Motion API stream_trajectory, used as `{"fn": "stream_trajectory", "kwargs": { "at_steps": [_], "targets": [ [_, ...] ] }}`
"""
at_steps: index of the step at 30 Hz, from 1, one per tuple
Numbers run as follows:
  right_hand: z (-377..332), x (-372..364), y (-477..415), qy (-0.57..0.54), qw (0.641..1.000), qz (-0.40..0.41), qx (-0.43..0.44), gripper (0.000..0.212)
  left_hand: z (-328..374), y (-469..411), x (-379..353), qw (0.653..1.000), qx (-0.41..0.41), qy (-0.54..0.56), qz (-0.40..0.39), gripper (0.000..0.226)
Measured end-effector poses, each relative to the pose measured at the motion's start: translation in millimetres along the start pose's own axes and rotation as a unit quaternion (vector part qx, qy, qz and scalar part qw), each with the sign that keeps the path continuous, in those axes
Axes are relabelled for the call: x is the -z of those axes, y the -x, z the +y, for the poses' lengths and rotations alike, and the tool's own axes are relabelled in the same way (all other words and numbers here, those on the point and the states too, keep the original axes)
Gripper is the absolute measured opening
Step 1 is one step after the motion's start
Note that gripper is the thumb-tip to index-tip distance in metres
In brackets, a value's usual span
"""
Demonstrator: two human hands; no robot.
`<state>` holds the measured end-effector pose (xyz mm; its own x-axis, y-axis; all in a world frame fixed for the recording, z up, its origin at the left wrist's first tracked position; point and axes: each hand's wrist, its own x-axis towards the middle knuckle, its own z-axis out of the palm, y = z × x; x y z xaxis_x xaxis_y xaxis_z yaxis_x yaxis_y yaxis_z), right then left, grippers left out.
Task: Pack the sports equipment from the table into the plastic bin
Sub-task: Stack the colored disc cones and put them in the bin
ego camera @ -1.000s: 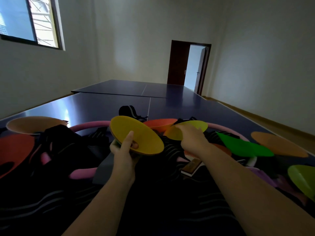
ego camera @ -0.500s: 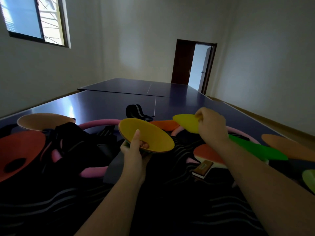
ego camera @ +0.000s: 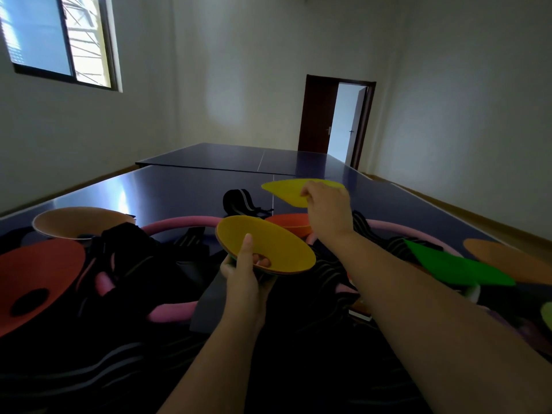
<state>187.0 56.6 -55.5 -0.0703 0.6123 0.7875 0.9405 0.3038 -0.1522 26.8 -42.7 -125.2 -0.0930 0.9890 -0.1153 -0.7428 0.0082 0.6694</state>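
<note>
The left hand [ego camera: 243, 279] grips a stack of disc cones [ego camera: 268, 246] tilted toward the person. The thumb lies on the yellow top cone and the fingertips poke up through its centre hole. Further right, the right hand [ego camera: 327, 209] pinches a yellow-green cone [ego camera: 286, 191] by its near rim and holds it clear above the table [ego camera: 179, 189].

To my eye the job here is nesting that cone onto the stack. It would go best if the cone came across level and bowl-up like the others, with its hole over the stack's hole. The left thumb should slide out only as the cone seats (these floppy discs skate off a tilted pile). The plastic bin is nowhere in sight, so the carry has yet to be made.

- **Loose cones on the table, six:**
  - a red cone [ego camera: 44, 273]
  - a pale orange cone [ego camera: 74, 221]
  - an orange-red cone [ego camera: 289, 224] just behind the stack
  - a green cone [ego camera: 454, 264]
  - an orange cone [ego camera: 507, 258]
  - a lime cone [ego camera: 547, 315], cut off at the edge
- **Held cones:** one in the right hand. The stack holds more than one, but I cannot count its layers.
- **Hoops:** what look like two, a left pink hoop [ego camera: 179, 225] and a right pink hoop [ego camera: 418, 234].
- **Straps:** one rolled black strap bundle [ego camera: 239, 200], with more dark straps too murky to number.
</note>
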Motion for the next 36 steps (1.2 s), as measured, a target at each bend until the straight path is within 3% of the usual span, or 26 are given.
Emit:
{"fn": "stream_trajectory", "kwargs": {
  "at_steps": [4,9,12,14,17,20,24,31,36],
  "targets": [
    [6,-32,-12,-0.023,0.993,-0.091,-0.071,0.027,1,-4,1,1.0,-0.003,0.004,0.006,0.062],
    [4,-52,-19,0.021,0.953,-0.286,-0.093,0.025,2,-8,2,1.0,-0.004,0.021,0.017,0.066],
    [4,-65,-19,0.091,0.918,-0.377,-0.081,0.05,1,-11,3,0.999,-0.006,0.028,0.036,0.073],
    [5,-74,-18,0.094,0.917,-0.379,-0.08,0.052,-2,-11,3,0.999,-0.008,0.019,0.036,0.075],
    [5,-78,-17,0.151,0.919,-0.363,-0.042,0.025,-3,-12,4,0.999,-0.012,0.005,0.038,0.075],
    [5,-70,-15,0.218,0.905,-0.364,-0.007,0.017,-3,-12,3,0.999,-0.014,0.0,0.039,0.07],
    [4,-32,-16,0.184,0.931,-0.315,0.02,0.043,-3,-11,2,1.0,-0.007,-0.001,0.029,0.069],
    [-56,61,28,0.111,0.953,-0.26,0.106,0.024,-2,1,-3,1.0,0.005,0.022,0.004,0.092],
    [-68,106,105,0.037,0.953,-0.267,0.135,0.04,-2,25,-7,0.995,0.031,0.038,-0.083,0.098]
  ]
}}
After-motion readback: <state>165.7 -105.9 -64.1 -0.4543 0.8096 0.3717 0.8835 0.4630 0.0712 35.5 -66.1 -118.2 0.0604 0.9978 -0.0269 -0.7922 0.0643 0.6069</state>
